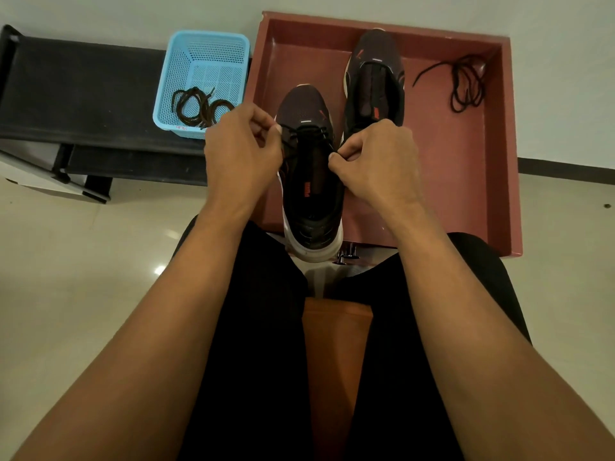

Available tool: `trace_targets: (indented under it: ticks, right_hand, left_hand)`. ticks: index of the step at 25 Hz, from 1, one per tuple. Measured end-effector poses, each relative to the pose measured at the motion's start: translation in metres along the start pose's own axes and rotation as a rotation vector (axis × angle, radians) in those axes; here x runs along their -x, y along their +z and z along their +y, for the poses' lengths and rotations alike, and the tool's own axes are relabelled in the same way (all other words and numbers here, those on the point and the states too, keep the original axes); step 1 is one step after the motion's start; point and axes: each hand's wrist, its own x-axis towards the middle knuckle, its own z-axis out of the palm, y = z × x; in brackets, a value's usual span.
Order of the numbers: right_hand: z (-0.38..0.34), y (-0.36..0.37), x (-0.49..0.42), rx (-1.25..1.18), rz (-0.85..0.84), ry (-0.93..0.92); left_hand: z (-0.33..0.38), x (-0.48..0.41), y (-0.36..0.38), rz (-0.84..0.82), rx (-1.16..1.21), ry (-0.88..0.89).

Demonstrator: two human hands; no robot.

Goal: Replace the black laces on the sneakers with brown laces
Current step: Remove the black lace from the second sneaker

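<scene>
A dark sneaker (pixel 311 181) stands in the red tray (pixel 472 181), its heel over the near rim. Black lace (pixel 307 133) still crosses its upper eyelets. My left hand (pixel 239 151) pinches the lace at the shoe's left side; my right hand (pixel 376 158) pinches it at the right side. A second dark sneaker (pixel 376 74) lies farther back in the tray and shows no lace. A loose black lace (pixel 464 83) is piled at the tray's right. Brown laces (pixel 199 106) lie in a blue basket (pixel 203 51) to the left.
The basket sits on a black bench (pixel 83 94) left of the tray. My knees in black trousers are below the tray, an orange seat (pixel 336 361) between them. Pale tiled floor lies all around.
</scene>
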Motion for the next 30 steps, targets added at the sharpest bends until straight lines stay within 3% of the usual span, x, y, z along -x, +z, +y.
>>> trace_targets:
  ticks: [6,10,13,17,19,22,27,30]
  right_hand:
    - [0.001,0.000,-0.001,-0.012,-0.003,-0.009]
    - [0.000,-0.001,-0.001,-0.012,-0.005,-0.008]
    - [-0.001,-0.001,-0.001,-0.003,-0.011,-0.004]
    - [-0.001,-0.002,-0.001,-0.003,-0.018,0.001]
    - [-0.001,-0.002,-0.001,-0.009,-0.020,0.002]
    - [0.000,-0.001,-0.001,-0.025,-0.012,0.004]
    - [0.001,-0.002,-0.001,-0.018,-0.027,0.005]
    - [0.001,-0.002,-0.002,-0.025,-0.027,0.010]
  left_hand:
    - [-0.021,-0.005,-0.008,-0.073,-0.048,-0.162]
    - [-0.004,0.001,-0.010,-0.055,-0.114,0.128]
    - [0.012,0.006,0.000,-0.139,-0.182,0.367]
    - [0.010,0.008,0.017,-0.217,-0.308,0.370]
    - [0.007,0.005,0.018,-0.195,-0.250,0.352]
    - [0.001,-0.003,0.005,-0.089,-0.055,0.204]
    - [-0.028,-0.010,-0.019,0.179,0.299,-0.235]
    - [-0.029,-0.011,-0.019,0.155,0.556,-0.431]
